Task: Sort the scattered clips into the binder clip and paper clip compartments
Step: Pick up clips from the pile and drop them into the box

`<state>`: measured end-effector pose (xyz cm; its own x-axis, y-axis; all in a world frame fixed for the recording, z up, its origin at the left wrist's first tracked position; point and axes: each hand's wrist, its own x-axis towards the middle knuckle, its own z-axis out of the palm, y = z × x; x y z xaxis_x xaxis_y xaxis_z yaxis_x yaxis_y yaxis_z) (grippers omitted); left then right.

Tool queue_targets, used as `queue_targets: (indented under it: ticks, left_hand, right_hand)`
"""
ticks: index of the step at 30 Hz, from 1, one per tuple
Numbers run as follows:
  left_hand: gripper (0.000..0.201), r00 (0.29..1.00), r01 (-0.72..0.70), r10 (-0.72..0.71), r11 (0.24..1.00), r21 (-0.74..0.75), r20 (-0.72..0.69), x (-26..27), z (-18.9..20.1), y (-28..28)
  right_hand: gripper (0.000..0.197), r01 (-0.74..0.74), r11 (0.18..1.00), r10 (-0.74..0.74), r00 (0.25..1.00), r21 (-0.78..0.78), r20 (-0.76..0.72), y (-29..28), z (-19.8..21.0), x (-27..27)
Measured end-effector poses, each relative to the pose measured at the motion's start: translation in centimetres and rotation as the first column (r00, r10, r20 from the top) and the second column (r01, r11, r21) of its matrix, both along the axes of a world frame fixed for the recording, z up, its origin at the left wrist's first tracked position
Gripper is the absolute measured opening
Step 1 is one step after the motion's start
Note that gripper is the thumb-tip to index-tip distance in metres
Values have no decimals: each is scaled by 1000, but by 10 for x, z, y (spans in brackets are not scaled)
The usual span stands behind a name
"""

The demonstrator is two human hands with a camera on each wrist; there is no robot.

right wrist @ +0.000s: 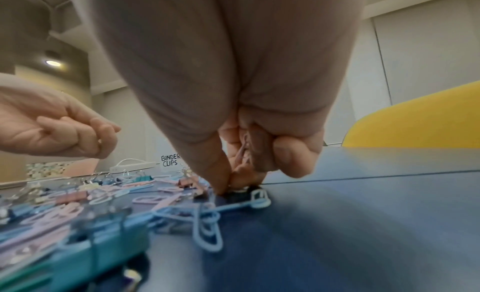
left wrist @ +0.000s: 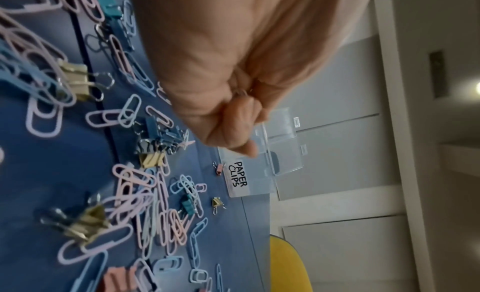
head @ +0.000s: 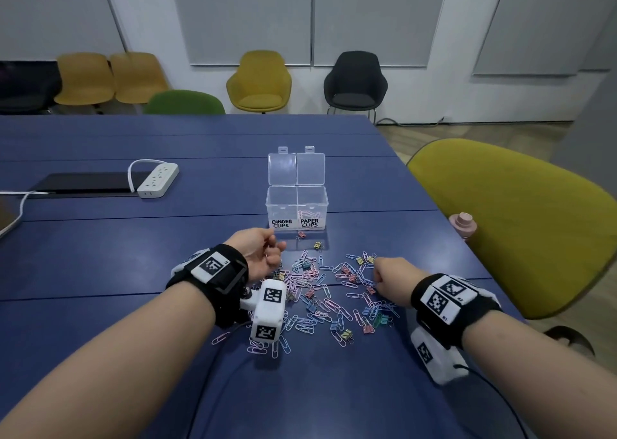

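Blue table [head: 384, 178] bearing a clear two-compartment box [head: 296, 205] straight ahead, beyond the scattered clips [head: 329, 291]. Left hand [head: 258, 253] nearer it, raised, fingers curled on something small and metallic, unidentifiable. Right hand [head: 389, 280] low, pinching paper clips [right wrist: 244, 150].

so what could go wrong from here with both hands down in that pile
The right hand pinches into tangled paper clips, so a linked string may lift together. The left hand grips something small and metallic; it could spill crossing to the box. Binder clips lie mixed among paper clips, so one may land in the wrong compartment.
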<state>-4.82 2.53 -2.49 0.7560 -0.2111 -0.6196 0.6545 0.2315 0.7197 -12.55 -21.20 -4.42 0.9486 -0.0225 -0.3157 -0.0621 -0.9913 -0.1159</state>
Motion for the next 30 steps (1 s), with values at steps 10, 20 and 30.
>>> queue_targets:
  ticks: [10, 20, 30]
  left_hand:
    - [20, 995, 29, -42, 988, -149, -91, -5, 4, 10]
    - [43, 976, 216, -211, 972, 91, -59, -4, 6, 12]
    - [11, 664, 320, -736, 438, 840, 130, -4, 12, -5]
  right_hand:
    - [13, 38, 999, -37, 999, 39, -19, 2, 3, 1]
    - [19, 320, -411, -198, 883, 853, -426, -9, 19, -3]
    - [27, 443, -208, -197, 854, 872, -481, 25, 16, 10]
